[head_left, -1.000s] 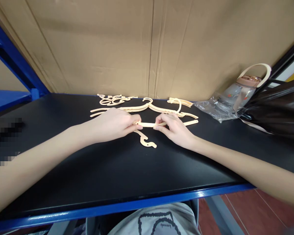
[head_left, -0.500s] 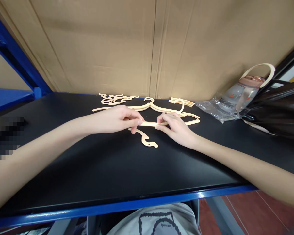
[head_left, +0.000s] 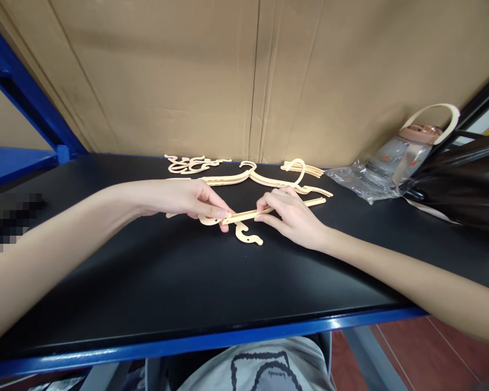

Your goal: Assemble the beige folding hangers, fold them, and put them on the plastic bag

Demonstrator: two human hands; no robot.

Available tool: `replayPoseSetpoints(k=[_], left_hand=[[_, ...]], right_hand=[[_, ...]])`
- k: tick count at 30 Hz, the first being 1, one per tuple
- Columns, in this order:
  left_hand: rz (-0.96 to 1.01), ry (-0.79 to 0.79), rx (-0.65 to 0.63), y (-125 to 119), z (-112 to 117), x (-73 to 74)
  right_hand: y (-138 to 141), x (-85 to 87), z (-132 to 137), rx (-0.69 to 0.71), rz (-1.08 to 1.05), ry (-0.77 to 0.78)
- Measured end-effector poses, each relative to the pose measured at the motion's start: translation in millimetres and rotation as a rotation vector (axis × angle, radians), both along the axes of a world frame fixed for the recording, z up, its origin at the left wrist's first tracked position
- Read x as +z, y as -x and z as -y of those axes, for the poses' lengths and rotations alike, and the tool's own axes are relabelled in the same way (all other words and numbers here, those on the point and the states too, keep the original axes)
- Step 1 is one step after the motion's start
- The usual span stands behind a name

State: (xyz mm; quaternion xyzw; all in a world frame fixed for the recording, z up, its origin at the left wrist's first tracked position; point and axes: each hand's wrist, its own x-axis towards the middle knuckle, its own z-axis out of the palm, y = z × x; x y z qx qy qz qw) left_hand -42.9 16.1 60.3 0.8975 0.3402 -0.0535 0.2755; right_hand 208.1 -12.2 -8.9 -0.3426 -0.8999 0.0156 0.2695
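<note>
Both hands meet over the middle of a black table (head_left: 155,282). My left hand (head_left: 187,198) pinches a cream plastic hanger piece (head_left: 212,220) at its curved end, and its wavy hook end (head_left: 246,234) lies on the table. My right hand (head_left: 289,214) grips a thin cream bar (head_left: 244,215) that reaches from its fingers to the left hand's fingertips. Behind the hands lie an assembled cream hanger (head_left: 244,175) and more loose cream parts (head_left: 193,163).
A cardboard sheet (head_left: 248,76) stands along the back of the table. At the right are a clear water bottle with a pink lid (head_left: 399,152), a crumpled clear bag (head_left: 350,182) and a dark glossy bag (head_left: 460,184). A blue frame (head_left: 20,92) rises at left.
The bar has tilted and dropped closer to the table, and my left hand has moved left and down onto the curved hanger piece. My right hand stays on the bar.
</note>
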Motion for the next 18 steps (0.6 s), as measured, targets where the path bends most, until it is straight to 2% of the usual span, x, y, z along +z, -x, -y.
replayPoseSetpoints(k=[10, 18], left_hand=[[0.029, 0.303, 0.084, 0.6, -3.3, -3.7], [-0.043, 0.212, 0.115, -4.8, 3.3, 2.3]], right_hand=[[3.6, 1.5, 2.4, 0.058, 0.031, -0.071], [5.1, 3.3, 5.1, 0.059, 0.042, -0.069]])
